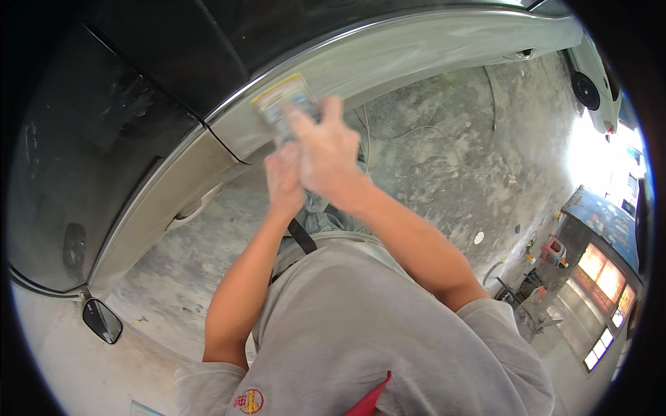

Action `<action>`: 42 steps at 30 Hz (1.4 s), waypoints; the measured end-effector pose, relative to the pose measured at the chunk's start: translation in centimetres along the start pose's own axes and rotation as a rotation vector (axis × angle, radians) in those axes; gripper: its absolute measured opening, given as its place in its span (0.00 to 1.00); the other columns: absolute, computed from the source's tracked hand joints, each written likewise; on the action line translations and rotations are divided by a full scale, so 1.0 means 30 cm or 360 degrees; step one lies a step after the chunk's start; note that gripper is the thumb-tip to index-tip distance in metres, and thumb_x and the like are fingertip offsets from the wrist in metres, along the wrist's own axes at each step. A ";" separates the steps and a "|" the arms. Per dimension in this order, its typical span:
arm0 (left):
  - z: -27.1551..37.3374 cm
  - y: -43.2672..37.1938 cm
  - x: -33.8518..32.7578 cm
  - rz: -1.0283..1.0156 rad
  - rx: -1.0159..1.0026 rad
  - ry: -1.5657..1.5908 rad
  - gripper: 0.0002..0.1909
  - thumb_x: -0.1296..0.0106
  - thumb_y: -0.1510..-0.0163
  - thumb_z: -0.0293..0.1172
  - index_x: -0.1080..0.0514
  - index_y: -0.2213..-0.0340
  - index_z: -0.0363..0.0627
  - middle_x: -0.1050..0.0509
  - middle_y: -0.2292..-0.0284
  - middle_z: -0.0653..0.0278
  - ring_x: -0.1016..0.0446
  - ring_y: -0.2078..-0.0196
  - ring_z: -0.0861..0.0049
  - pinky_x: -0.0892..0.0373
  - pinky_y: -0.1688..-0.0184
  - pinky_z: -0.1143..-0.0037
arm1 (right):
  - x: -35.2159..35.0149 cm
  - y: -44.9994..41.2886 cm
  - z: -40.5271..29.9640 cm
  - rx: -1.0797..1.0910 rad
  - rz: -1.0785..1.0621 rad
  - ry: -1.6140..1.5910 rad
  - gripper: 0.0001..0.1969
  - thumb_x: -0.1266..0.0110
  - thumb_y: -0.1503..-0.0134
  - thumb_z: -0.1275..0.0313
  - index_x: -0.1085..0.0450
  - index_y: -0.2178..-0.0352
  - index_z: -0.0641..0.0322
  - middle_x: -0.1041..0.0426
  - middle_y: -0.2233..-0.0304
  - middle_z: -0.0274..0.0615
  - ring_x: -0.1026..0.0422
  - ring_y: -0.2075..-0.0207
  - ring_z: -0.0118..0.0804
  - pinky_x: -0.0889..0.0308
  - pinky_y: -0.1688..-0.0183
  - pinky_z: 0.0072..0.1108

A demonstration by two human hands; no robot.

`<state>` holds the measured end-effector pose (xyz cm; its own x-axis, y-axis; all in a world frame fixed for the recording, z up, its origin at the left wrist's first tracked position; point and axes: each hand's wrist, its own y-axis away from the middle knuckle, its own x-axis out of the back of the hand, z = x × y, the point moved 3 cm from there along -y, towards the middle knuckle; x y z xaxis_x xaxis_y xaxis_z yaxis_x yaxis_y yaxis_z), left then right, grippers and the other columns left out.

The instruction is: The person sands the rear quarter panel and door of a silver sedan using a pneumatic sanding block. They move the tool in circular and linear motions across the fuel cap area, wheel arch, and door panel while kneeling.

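A flat rectangular block [283,98] with a yellow far edge lies against the pale, dull-finished door panel [359,65] of a car. Motion blur hides what kind of tool it is. My right hand [330,143] presses on the block from above, fingers spread over it. Close beside it, my left hand [283,177] grips the near end of the same block. Just beyond the block runs the bright trim strip [291,57] under the dark side windows [171,57]. A door seam [223,143] lies to the left of the block.
To the left are a door handle [195,208] and a side mirror [102,320]. A hose [395,136] crosses the stained concrete floor [432,151]. Another car [593,83] stands at far right. Equipment [525,296] and a red plastic item [554,251] are along the right wall.
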<state>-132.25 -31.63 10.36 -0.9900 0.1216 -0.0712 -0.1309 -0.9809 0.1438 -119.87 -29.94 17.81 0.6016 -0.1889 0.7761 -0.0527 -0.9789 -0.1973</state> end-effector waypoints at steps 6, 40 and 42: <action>-0.042 0.133 0.122 0.0556 0.0203 0.0523 0.30 0.56 0.27 0.58 0.26 0.55 0.36 0.22 0.59 0.67 0.27 0.59 0.83 0.30 0.57 0.72 | -0.108 0.033 -0.177 0.0230 -0.0105 -0.0180 0.24 0.33 0.49 0.68 0.25 0.48 0.50 0.34 0.58 0.54 0.21 0.60 0.58 0.20 0.72 0.36; 0.121 -0.422 -0.833 -0.0423 0.0285 -0.0140 0.37 0.46 0.34 0.62 0.24 0.74 0.31 0.25 0.75 0.69 0.32 0.68 0.82 0.34 0.66 0.70 | 0.536 -0.239 0.622 -0.0536 0.0431 0.0140 0.27 0.30 0.47 0.62 0.26 0.46 0.48 0.32 0.53 0.60 0.21 0.62 0.67 0.24 0.58 0.48; 0.078 -0.325 -0.682 -0.0346 0.0267 -0.0042 0.34 0.47 0.32 0.59 0.25 0.72 0.32 0.25 0.72 0.71 0.32 0.65 0.83 0.33 0.63 0.71 | 0.435 -0.177 0.531 -0.0505 0.0323 0.0064 0.25 0.32 0.47 0.65 0.27 0.47 0.48 0.33 0.53 0.60 0.21 0.63 0.66 0.23 0.62 0.48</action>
<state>-110.83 -24.21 12.74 -0.9385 0.3326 -0.0926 -0.3450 -0.8927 0.2898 -99.04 -25.96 19.45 0.5221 -0.3780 0.7645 -0.4155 -0.8956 -0.1591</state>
